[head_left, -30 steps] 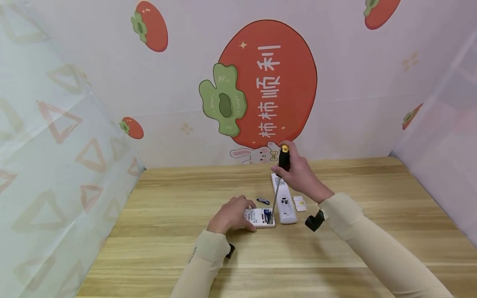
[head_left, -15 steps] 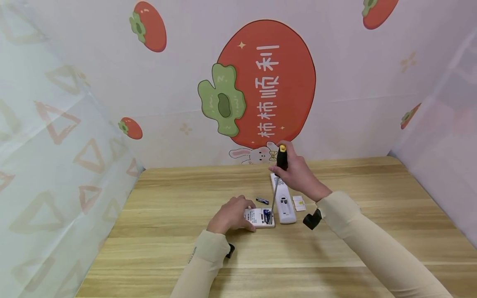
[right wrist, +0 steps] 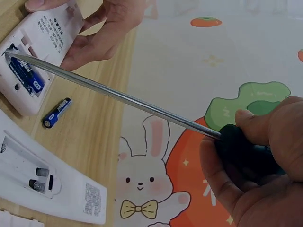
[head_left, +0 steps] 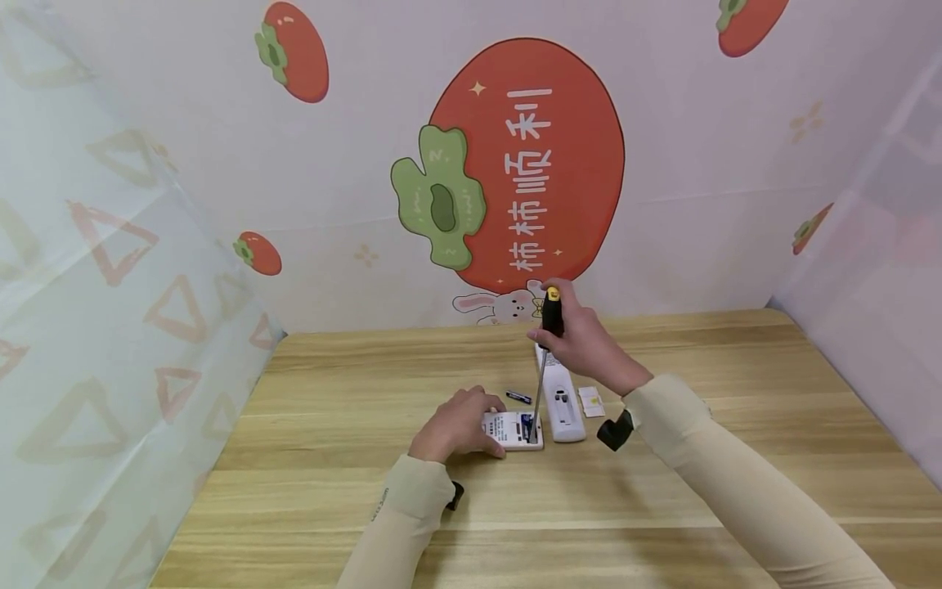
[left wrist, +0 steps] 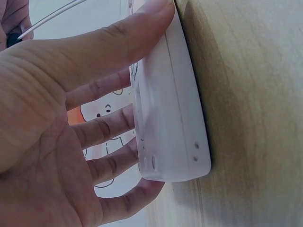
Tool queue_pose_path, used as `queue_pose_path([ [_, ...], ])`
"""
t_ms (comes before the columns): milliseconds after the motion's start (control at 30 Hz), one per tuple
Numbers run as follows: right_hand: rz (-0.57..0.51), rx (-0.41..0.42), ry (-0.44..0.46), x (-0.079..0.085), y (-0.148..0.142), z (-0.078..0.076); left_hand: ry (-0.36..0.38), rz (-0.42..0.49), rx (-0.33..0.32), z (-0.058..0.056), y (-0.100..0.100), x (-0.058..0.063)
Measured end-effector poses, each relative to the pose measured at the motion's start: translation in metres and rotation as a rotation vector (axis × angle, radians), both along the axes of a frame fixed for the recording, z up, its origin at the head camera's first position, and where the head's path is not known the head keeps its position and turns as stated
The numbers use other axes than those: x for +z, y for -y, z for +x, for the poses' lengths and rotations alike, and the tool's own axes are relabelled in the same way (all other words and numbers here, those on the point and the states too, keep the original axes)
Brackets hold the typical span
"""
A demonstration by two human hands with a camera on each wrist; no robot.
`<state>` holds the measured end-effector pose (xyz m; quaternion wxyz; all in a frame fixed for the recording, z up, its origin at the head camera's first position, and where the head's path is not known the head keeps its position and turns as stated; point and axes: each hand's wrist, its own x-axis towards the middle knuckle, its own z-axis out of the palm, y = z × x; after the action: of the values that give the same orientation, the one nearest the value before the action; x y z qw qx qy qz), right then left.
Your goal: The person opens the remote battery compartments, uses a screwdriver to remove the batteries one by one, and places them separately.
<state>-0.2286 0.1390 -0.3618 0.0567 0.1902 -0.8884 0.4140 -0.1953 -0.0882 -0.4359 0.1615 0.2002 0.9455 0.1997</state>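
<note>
My left hand (head_left: 458, 424) grips a white remote control (head_left: 506, 429) by its sides, with the thumb on the near edge and the other fingers along the far edge. The remote lies back side up, its battery compartment uncovered. Inside the compartment sits a blue AAA battery (right wrist: 34, 81). My right hand (head_left: 592, 352) holds a screwdriver (right wrist: 118, 95) by its black and yellow handle. Its long metal shaft slants down from the handle, and the flat tip reaches into the compartment at the battery's end. A loose blue battery (head_left: 518, 397) rests on the table just behind the remote.
A longer white remote control (head_left: 565, 409) lies to the right, its open battery compartment showing springs. Beside it is a small white battery cover (head_left: 591, 402). The wooden table (head_left: 309, 458) ends at a wall printed with persimmons and a rabbit.
The screwdriver handle has tilted slightly to the left, and its tip has shifted a little left within the compartment. My left hand and the remote have stayed in place.
</note>
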Motion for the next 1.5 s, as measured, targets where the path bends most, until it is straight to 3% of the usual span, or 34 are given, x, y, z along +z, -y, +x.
queue_pose_path([
  [300, -0.009, 0.029, -0.014, 0.0024, 0.0017, 0.0030, -0.008, -0.005, -0.007, -0.0002, -0.0004, 0.0005],
  [1000, -0.037, 0.002, 0.029, 0.0029, -0.0025, 0.0024, -0.024, -0.012, -0.013, 0.0007, -0.0009, 0.0027],
  [1500, 0.004, 0.138, 0.010, 0.0102, 0.0010, 0.0018, -0.024, -0.021, -0.023, -0.0001, -0.0013, 0.0024],
])
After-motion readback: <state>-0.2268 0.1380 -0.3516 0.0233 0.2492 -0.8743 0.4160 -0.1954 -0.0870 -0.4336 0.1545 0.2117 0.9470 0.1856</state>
